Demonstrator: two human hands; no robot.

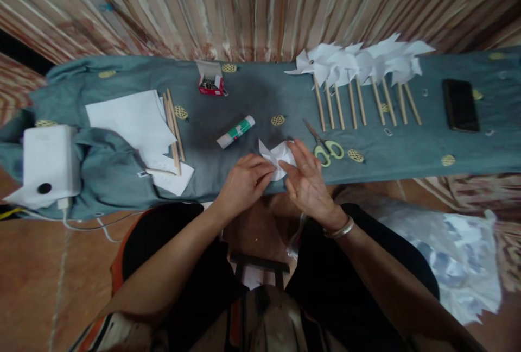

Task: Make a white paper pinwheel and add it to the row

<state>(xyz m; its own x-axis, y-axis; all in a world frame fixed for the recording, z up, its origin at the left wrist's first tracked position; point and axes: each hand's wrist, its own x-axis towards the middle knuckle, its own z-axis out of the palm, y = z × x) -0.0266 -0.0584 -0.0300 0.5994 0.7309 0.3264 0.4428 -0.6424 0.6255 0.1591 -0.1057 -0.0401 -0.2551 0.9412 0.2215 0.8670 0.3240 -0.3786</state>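
Observation:
Between my two hands is a white paper pinwheel (280,152), folded into pointed blades, at the front edge of the cloth-covered table. My left hand (248,181) pinches its left side with the fingers closed together. On the other side, my right hand (304,178) grips the paper with thumb and fingers, which hide part of it. A glue stick (236,131) lies just beyond my left hand. Scissors with light green handles (325,144) rest to the right of my right hand.
Finished paper pinwheels on wooden sticks (354,69) lie in a row at the back right, beside a dark phone (461,105). An open red box of small metal pieces (210,85), paper sheets (130,118), loose sticks (174,129) and a white device (51,162) occupy the left. A plastic bag (456,265) sits on the floor.

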